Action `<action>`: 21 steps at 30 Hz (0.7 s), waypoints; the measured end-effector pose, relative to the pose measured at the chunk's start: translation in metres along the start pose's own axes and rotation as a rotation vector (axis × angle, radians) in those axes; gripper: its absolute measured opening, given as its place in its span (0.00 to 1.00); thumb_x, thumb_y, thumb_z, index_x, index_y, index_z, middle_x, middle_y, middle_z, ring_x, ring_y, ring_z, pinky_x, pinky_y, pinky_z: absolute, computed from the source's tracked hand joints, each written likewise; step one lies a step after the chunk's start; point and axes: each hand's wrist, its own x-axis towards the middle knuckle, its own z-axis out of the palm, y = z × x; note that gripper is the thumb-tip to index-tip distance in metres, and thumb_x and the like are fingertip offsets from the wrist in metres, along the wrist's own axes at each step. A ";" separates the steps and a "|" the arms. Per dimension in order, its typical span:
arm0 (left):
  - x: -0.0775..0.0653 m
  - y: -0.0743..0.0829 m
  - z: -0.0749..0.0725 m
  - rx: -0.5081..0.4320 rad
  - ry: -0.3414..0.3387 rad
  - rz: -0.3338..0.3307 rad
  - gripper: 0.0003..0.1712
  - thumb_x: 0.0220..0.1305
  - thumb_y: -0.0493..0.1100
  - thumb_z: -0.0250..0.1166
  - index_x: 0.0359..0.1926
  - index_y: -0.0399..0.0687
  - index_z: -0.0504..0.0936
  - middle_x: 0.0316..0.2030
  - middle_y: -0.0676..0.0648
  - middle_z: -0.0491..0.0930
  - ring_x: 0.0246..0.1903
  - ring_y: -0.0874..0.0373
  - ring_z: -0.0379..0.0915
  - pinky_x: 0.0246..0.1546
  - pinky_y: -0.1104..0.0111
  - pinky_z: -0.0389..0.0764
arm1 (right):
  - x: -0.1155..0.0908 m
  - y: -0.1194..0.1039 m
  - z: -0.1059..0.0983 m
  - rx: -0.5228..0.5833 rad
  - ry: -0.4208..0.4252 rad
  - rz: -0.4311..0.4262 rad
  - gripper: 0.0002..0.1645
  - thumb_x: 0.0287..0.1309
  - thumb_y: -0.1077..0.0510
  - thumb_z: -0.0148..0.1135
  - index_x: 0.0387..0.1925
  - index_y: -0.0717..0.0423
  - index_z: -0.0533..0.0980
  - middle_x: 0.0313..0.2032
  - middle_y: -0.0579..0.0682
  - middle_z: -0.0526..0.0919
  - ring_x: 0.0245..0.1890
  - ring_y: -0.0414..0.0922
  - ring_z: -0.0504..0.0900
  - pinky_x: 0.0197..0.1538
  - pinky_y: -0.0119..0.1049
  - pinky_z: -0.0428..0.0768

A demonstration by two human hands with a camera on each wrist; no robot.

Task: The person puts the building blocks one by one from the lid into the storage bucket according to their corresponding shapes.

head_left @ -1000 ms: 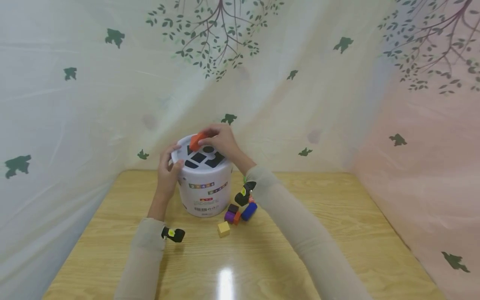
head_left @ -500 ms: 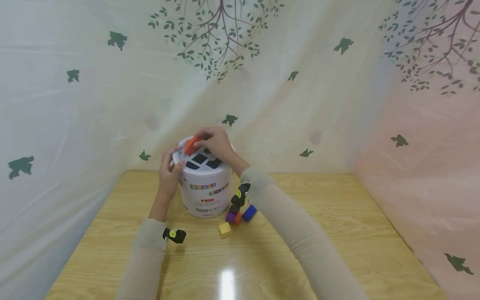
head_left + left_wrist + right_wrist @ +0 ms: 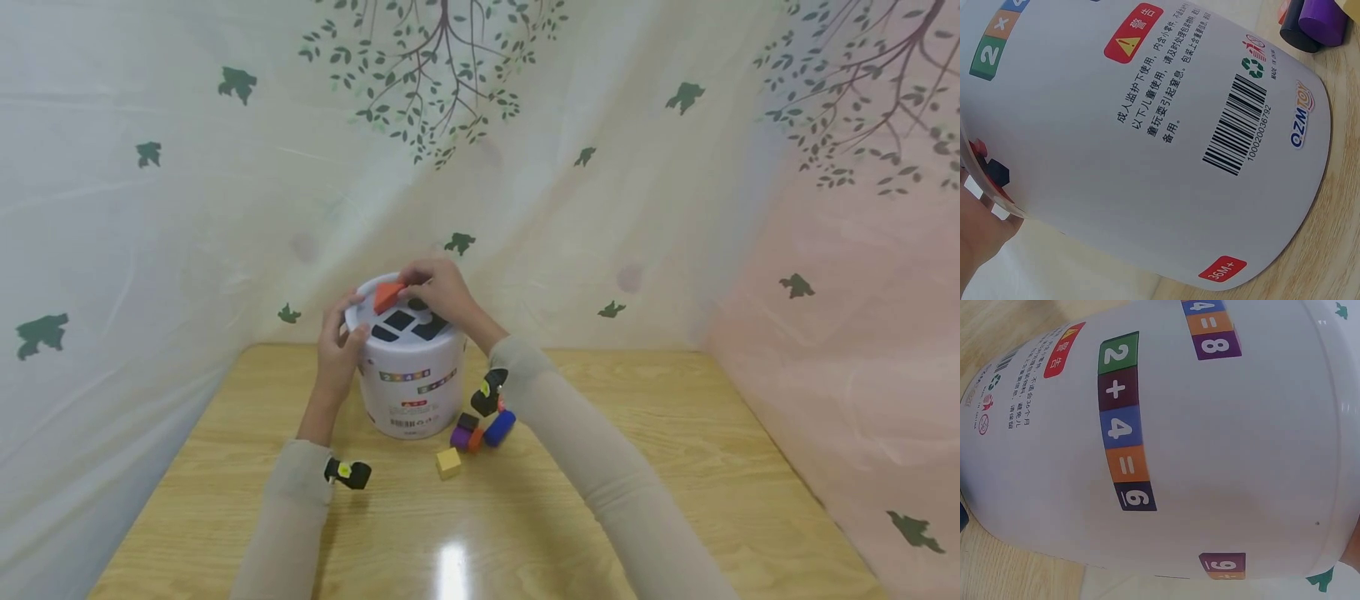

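A white shape-sorter bucket [image 3: 412, 383] stands upright on the wooden table, its lid [image 3: 363, 315] pierced by several dark shaped holes. At the lid's left side my left hand [image 3: 336, 346] grips the rim, thumb on the near side and fingers farther back. An orange block [image 3: 388, 297], triangular on its visible face, lies against the lid's top at the back left. My right hand [image 3: 442, 292] pinches its right end from above. Whatever hole lies under the block is hidden. In the left wrist view, part of the left hand [image 3: 982, 234] shows beside the rim.
Right of the bucket's base lie a dark block [image 3: 468, 422], a purple block [image 3: 461, 438], a small orange block [image 3: 476, 440] and a blue block [image 3: 499, 428]. A yellow cube [image 3: 448, 463] sits nearer. A printed cloth [image 3: 540, 275] hangs behind the table [image 3: 637, 433].
The orange block first shifted left over the lid, then turned and tipped lower, with my right hand following slightly back to the right. The left hand keeps its hold on the rim.
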 end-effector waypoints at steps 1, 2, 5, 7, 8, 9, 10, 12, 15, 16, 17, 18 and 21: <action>0.000 0.000 0.000 -0.001 -0.001 0.000 0.35 0.66 0.44 0.55 0.73 0.37 0.64 0.78 0.39 0.52 0.77 0.43 0.48 0.78 0.43 0.56 | 0.000 0.000 0.000 -0.007 -0.006 0.002 0.12 0.62 0.60 0.68 0.47 0.58 0.84 0.45 0.54 0.88 0.48 0.46 0.83 0.53 0.31 0.82; 0.000 -0.001 0.000 -0.003 -0.002 -0.001 0.35 0.66 0.44 0.55 0.73 0.37 0.64 0.78 0.39 0.52 0.77 0.43 0.48 0.78 0.43 0.56 | 0.000 0.000 0.000 -0.012 -0.011 0.006 0.12 0.63 0.60 0.67 0.48 0.58 0.84 0.46 0.53 0.88 0.48 0.46 0.83 0.53 0.31 0.82; 0.000 -0.001 0.000 -0.005 0.000 -0.002 0.35 0.66 0.44 0.55 0.72 0.37 0.64 0.78 0.40 0.52 0.77 0.44 0.48 0.78 0.43 0.56 | 0.000 0.000 0.001 -0.027 -0.031 0.021 0.12 0.64 0.60 0.66 0.48 0.56 0.84 0.47 0.53 0.88 0.48 0.45 0.83 0.52 0.30 0.82; 0.000 -0.001 0.000 -0.006 0.003 -0.004 0.35 0.66 0.44 0.54 0.73 0.38 0.64 0.78 0.41 0.52 0.77 0.44 0.48 0.78 0.43 0.56 | 0.000 0.000 0.001 -0.024 -0.038 0.029 0.12 0.64 0.60 0.66 0.48 0.56 0.84 0.47 0.53 0.88 0.48 0.46 0.84 0.51 0.30 0.83; 0.001 -0.004 0.000 -0.004 0.005 -0.005 0.35 0.66 0.44 0.54 0.73 0.38 0.64 0.79 0.41 0.52 0.77 0.44 0.49 0.78 0.43 0.56 | 0.000 0.000 0.001 -0.025 -0.042 0.029 0.12 0.64 0.60 0.66 0.49 0.56 0.84 0.47 0.53 0.88 0.48 0.46 0.84 0.51 0.30 0.83; 0.002 -0.008 0.000 -0.003 0.009 -0.006 0.35 0.66 0.45 0.54 0.73 0.39 0.64 0.79 0.41 0.52 0.77 0.44 0.49 0.78 0.43 0.56 | 0.000 0.000 0.001 -0.028 -0.043 0.028 0.13 0.64 0.60 0.66 0.49 0.57 0.84 0.47 0.53 0.88 0.48 0.46 0.84 0.51 0.30 0.83; 0.004 -0.012 0.000 0.000 0.013 -0.005 0.35 0.66 0.45 0.54 0.73 0.40 0.64 0.79 0.42 0.52 0.77 0.44 0.49 0.78 0.43 0.56 | 0.000 0.001 0.001 -0.031 -0.044 0.027 0.13 0.64 0.60 0.66 0.49 0.57 0.84 0.47 0.53 0.88 0.48 0.46 0.84 0.51 0.30 0.83; 0.007 -0.021 -0.001 0.003 0.018 -0.004 0.35 0.67 0.46 0.54 0.73 0.43 0.64 0.79 0.44 0.52 0.77 0.45 0.50 0.78 0.43 0.56 | 0.000 0.001 0.001 -0.040 -0.045 0.025 0.13 0.64 0.60 0.66 0.49 0.57 0.84 0.47 0.53 0.88 0.48 0.46 0.84 0.51 0.30 0.83; 0.011 -0.033 -0.002 0.011 0.024 0.004 0.35 0.67 0.47 0.55 0.74 0.47 0.65 0.79 0.47 0.53 0.77 0.47 0.51 0.78 0.43 0.56 | 0.000 0.001 0.001 -0.056 -0.051 0.026 0.13 0.64 0.60 0.66 0.49 0.57 0.84 0.47 0.53 0.88 0.48 0.46 0.84 0.52 0.30 0.83; 0.011 -0.035 -0.003 0.013 0.024 0.007 0.34 0.67 0.47 0.55 0.73 0.47 0.65 0.79 0.48 0.53 0.77 0.48 0.51 0.78 0.43 0.56 | 0.000 0.001 0.001 -0.058 -0.055 0.028 0.13 0.65 0.60 0.65 0.49 0.57 0.84 0.47 0.53 0.88 0.48 0.46 0.84 0.52 0.30 0.83; 0.011 -0.036 -0.003 0.011 0.024 0.010 0.34 0.66 0.47 0.55 0.73 0.48 0.66 0.79 0.49 0.53 0.77 0.48 0.51 0.78 0.43 0.57 | -0.001 0.001 0.001 -0.060 -0.059 0.028 0.13 0.65 0.60 0.65 0.50 0.57 0.84 0.48 0.53 0.88 0.49 0.46 0.84 0.52 0.30 0.83; 0.011 -0.036 -0.003 0.008 0.024 0.016 0.34 0.66 0.47 0.55 0.73 0.48 0.66 0.78 0.49 0.54 0.77 0.48 0.51 0.78 0.43 0.56 | -0.001 0.001 0.001 -0.061 -0.062 0.028 0.13 0.65 0.60 0.65 0.50 0.57 0.84 0.48 0.53 0.88 0.49 0.46 0.84 0.52 0.30 0.83; 0.008 -0.027 -0.001 -0.006 0.023 0.015 0.34 0.66 0.46 0.54 0.73 0.45 0.65 0.78 0.46 0.54 0.76 0.46 0.51 0.78 0.43 0.56 | -0.001 0.002 0.002 -0.066 -0.067 0.031 0.14 0.65 0.60 0.64 0.51 0.57 0.83 0.50 0.54 0.87 0.50 0.46 0.84 0.52 0.29 0.83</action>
